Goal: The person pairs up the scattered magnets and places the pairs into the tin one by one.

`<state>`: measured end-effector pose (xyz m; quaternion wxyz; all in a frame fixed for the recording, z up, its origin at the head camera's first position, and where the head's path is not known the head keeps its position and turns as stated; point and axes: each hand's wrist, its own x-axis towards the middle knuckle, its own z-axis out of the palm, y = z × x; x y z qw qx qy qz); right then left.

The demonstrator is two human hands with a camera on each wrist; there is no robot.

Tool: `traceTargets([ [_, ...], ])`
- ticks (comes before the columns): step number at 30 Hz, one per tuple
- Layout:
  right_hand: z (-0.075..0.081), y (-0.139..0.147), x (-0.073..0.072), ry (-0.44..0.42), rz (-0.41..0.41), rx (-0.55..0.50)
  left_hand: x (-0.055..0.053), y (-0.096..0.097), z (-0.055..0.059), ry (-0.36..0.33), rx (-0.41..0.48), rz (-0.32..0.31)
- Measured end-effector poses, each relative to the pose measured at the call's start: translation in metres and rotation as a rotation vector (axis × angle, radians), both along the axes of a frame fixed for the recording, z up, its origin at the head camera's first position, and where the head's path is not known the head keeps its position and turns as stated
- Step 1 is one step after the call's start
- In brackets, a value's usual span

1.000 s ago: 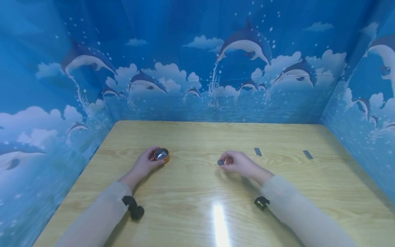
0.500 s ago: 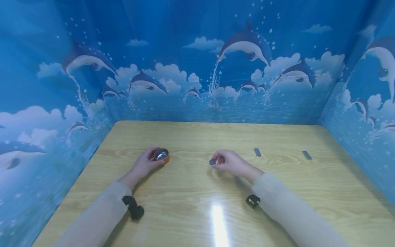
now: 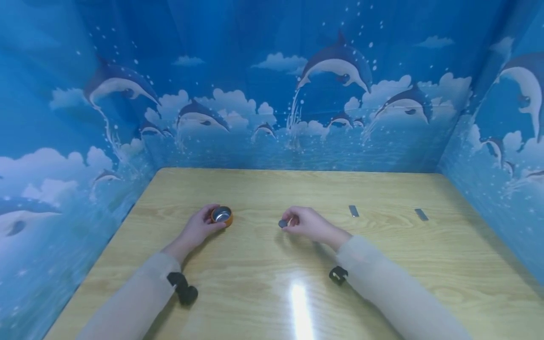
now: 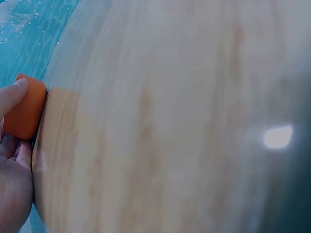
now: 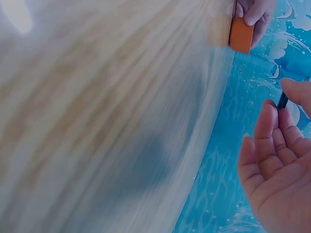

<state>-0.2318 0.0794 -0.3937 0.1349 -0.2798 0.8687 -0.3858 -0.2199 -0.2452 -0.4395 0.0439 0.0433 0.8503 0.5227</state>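
Note:
A small orange bowl (image 3: 227,221) with a shiny metal inside stands on the left half of the table. My left hand (image 3: 199,227) grips it from the left, thumb at the near side and fingers at the far side. In the left wrist view the thumb lies along the orange wall (image 4: 30,109). To the right of the bowl, my right hand (image 3: 309,224) pinches a small dark grey disc (image 3: 282,223) between thumb and fingertips, a little above the tabletop. Seen edge-on in the right wrist view, the disc (image 5: 283,100) is thin and black.
Two flat grey rectangular plates lie right of my right hand: a nearer plate (image 3: 353,211) and a farther plate (image 3: 421,215). The wood-grain table (image 3: 255,189) is bordered by a blue dolphin curtain (image 3: 238,85) at the back and sides.
My right hand has moved left across the table with the disc, closer to the bowl. The left hand and bowl have stayed in place.

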Motion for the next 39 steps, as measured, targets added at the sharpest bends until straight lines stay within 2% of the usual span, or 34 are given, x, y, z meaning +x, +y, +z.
traceTargets([
  [9,-0.001,-0.021,-0.01,0.007,0.023,0.0,0.001,-0.001,0.003,-0.003,0.001,0.003],
  [14,-0.001,-0.033,-0.013,0.028,0.052,0.01,0.0,-0.002,0.001,-0.018,0.011,-0.001],
  [25,-0.001,-0.057,-0.02,0.053,0.058,0.037,-0.002,-0.002,-0.003,-0.016,0.05,-0.022],
  [34,0.002,-0.087,-0.029,0.061,0.079,0.094,-0.003,-0.003,-0.001,-0.034,-0.008,-0.009],
  [39,0.0,-0.104,-0.028,0.075,0.089,0.096,-0.003,-0.002,-0.002,-0.026,0.006,-0.011],
])
